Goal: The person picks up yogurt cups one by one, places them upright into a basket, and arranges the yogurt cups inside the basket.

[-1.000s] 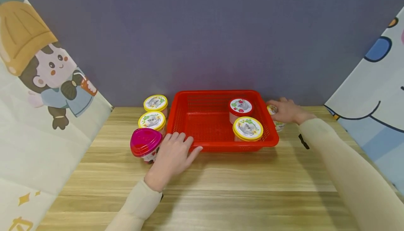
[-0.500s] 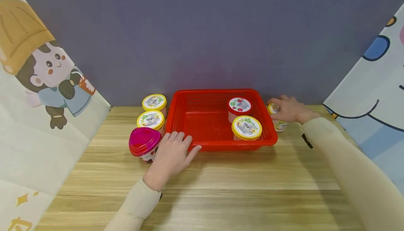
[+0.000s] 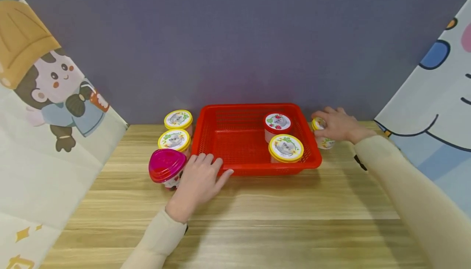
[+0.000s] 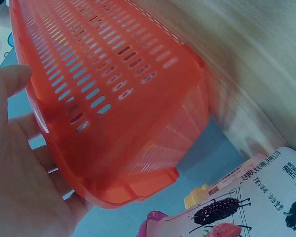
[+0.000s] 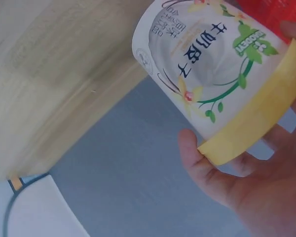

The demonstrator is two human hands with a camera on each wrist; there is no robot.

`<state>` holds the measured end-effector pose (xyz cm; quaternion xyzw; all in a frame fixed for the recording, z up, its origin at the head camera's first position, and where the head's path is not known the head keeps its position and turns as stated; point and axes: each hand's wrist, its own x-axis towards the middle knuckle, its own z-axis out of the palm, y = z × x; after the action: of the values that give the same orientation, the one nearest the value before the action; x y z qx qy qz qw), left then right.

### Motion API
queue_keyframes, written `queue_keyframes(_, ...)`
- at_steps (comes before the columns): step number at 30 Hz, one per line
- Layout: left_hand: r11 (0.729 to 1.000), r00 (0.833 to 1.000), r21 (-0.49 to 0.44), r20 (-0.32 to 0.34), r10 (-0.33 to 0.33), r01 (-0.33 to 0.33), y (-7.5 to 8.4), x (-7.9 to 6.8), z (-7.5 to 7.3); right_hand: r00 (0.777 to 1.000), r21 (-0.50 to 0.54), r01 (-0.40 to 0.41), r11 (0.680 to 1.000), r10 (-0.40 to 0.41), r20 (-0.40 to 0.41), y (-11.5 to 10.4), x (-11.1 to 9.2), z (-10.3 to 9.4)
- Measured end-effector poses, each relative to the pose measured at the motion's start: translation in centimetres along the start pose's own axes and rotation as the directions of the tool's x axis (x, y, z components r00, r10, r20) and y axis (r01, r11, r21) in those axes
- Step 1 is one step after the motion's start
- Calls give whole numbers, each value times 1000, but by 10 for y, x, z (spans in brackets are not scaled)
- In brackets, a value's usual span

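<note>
Nearby, the left hand (image 3: 196, 181) curls its fingers over the edge of the red basket (image 3: 250, 167) at eight o'clock, just beside a magenta-lidded cup (image 3: 167, 165). Inside, a yellow-lidded tub (image 3: 286, 148) stands at four, a red-lidded tub (image 3: 277, 125) behind it. Outside, at three, the right hand (image 3: 340, 126) grips a white tub (image 5: 217, 74) by its lid.

My sleeves (image 3: 397, 183) are matt cloth. I see smooth, glossy plastic in the slotted basket (image 3: 254, 170) and shiny plastic in the magenta lid (image 3: 167, 164); the yellow-lidded tub (image 5: 212, 74) looks smooth and satiny, the desk (image 3: 279, 236) wood-grained with a soft sheen.
</note>
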<state>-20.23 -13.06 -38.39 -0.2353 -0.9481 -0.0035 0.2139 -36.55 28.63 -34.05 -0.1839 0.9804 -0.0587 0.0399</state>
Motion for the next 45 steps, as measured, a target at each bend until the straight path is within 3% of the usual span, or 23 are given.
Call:
queue_keyframes(10, 1000, 1000, 0, -2, -3, 3, -1, -1, -1, 999, -29, 32, 999, -32, -30, -16, -1, -26)
queue_keyframes(25, 1000, 1000, 1, -12, 5, -5, -1, -1, -1, 997, -62, 56, 996, -60, -56, -22, -3, -59)
queue_keyframes(45, 1000, 999, -3, -28, 15, -15, -1, 0, 0, 990, -61, 102, 993, -108, -96, -48, -5, -89)
